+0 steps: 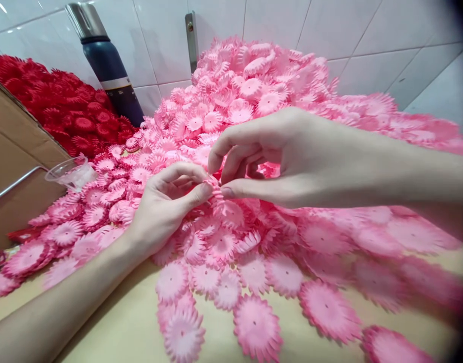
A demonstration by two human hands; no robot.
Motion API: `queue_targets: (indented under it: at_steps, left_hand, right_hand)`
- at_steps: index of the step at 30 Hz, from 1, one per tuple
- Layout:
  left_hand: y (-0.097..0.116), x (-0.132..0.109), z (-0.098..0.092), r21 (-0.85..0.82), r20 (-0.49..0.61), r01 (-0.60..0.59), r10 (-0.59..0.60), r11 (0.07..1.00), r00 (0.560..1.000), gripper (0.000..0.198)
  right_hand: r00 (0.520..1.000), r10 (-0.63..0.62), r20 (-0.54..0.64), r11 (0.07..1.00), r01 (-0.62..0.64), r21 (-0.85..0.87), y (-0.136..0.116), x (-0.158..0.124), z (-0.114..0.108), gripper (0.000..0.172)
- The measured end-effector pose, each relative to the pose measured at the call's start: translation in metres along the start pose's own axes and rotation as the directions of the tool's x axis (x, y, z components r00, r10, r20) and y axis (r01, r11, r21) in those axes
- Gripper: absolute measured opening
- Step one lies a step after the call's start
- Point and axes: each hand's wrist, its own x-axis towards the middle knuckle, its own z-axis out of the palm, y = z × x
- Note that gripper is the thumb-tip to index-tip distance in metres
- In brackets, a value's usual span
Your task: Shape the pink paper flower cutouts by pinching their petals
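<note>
Between the thumb and index finger of my left hand [167, 201] is a small pink fabric flower piece [216, 190] with fringed petals. My right hand [265, 156] meets it from the other side, its thumb and index fingertips closed at the piece's edge. Whether anything thin sits in the right fingertips is too small to make out. Beneath and around both hands lie many loose pink flower discs [222, 243], several with a small dark hole in the centre. Nearer to me, single discs [257, 325] lie flat on the pale yellow table [114, 322].
A tall pink heap [250, 85] rises against the white tiled wall [344, 30]. Red flower pieces [65, 111] are piled at the back left, beside a dark blue flask [106, 65]. A clear plastic cup [70, 174] and a cardboard box [15, 136] stand at the left.
</note>
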Motion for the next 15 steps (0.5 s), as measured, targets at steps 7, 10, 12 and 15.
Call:
queue_targets:
  at_steps: [7,10,12,15]
  left_hand:
    - [0.0041,0.0014,-0.0008,0.074,-0.024,-0.065,0.067,0.995,0.997,0.010]
    - [0.0056,0.0017,0.0003,0.065,-0.025,-0.054,0.056,0.996,0.998,0.010]
    - [0.0058,0.0017,0.0000,0.062,-0.023,-0.042,0.043,0.997,0.999,0.009]
    - [0.0056,0.0017,-0.0011,0.077,-0.024,-0.018,0.020,0.997,1.000,0.013]
  right_hand:
    - [0.991,-0.089,0.099,0.996,0.092,-0.018,0.0014,0.0044,0.0016,0.013]
    - [0.995,-0.087,0.054,0.996,0.087,0.005,0.0026,0.0051,0.0038,0.011]
    - [0.996,-0.076,0.037,0.997,0.076,-0.001,0.0026,0.0053,0.0048,0.010]
    - [0.995,-0.094,0.031,0.995,0.095,-0.035,0.0017,0.0054,0.0050,0.011]
